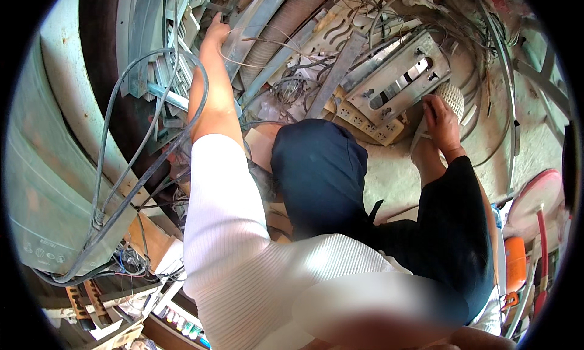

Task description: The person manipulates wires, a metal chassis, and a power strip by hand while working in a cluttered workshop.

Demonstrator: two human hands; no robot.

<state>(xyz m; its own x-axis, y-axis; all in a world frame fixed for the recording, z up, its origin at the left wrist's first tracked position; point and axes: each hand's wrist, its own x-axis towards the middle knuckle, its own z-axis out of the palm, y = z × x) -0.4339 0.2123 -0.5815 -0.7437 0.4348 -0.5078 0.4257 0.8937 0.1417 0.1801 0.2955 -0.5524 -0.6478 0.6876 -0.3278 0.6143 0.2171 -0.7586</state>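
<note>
1. Two bare hands show in the head view: the left hand (216, 32) reaches far up, into a pile, and the right hand (443, 123) rests at a white woven shoe (451, 96).
2. Nearest to the left hand are thin, grey-white metal strips (191, 27) and one long, grey, curved-looking metal channel (250, 27). Whether its fingers grasp any piece, I cannot tell.
3. The right hand has fingers bent loosely and no tool is visible in it; whether it presses the shoe, I cannot tell.
4. In my judgement, the channel is stiff, rather heavy for its length, and not fragile; dust may make it slippery. Its middle seems the best place for holding, away from the thin edges.
5. A grey cable loop (164, 50) crosses the left forearm, and a brown ribbed hose (286, 30) limits the right side. More room appears over the pale concrete floor (389, 173).
</note>
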